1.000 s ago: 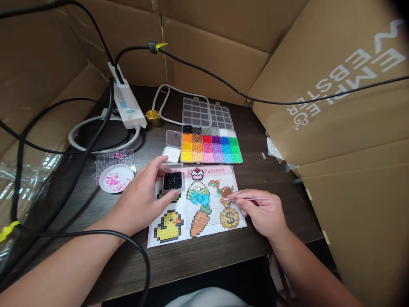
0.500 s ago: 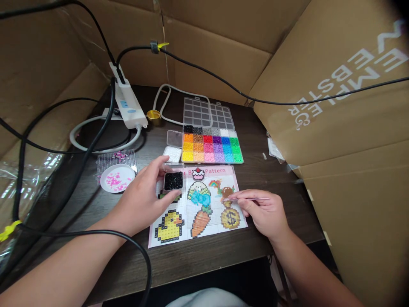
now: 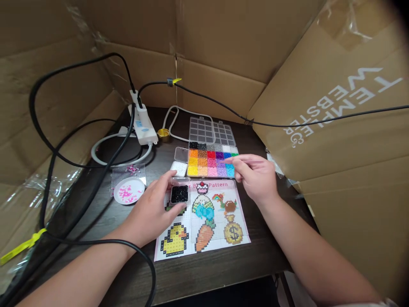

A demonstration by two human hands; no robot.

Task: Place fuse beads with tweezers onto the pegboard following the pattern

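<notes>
My left hand (image 3: 156,204) has its thumb and fingers around a small clear box of black beads (image 3: 179,194), whose lid stands raised. The box is over the left part of a printed bead pattern sheet (image 3: 217,243). My right hand (image 3: 257,175) pinches thin pinkish tweezers (image 3: 230,160), their tip pointing left over the purple beads of a compartment case (image 3: 207,175). Whether a bead is in the tip is too small to tell. Turquoise beadwork (image 3: 204,211) and a small cupcake of beads (image 3: 202,187) lie on the sheet.
A white dish (image 3: 136,192) of pink beads overlaps a clear pegboard (image 3: 143,170) at left. A small box of white beads (image 3: 179,169) touches the case. Behind are a power strip (image 3: 143,127), a gold cup (image 3: 163,135) and looping black cables (image 3: 110,170). Cardboard walls (image 3: 220,89) surround the table.
My right hand has moved from the sheet's right side up and away to the bead case, with the tweezers still held. My left hand keeps the black bead box. The camera view has shifted.
</notes>
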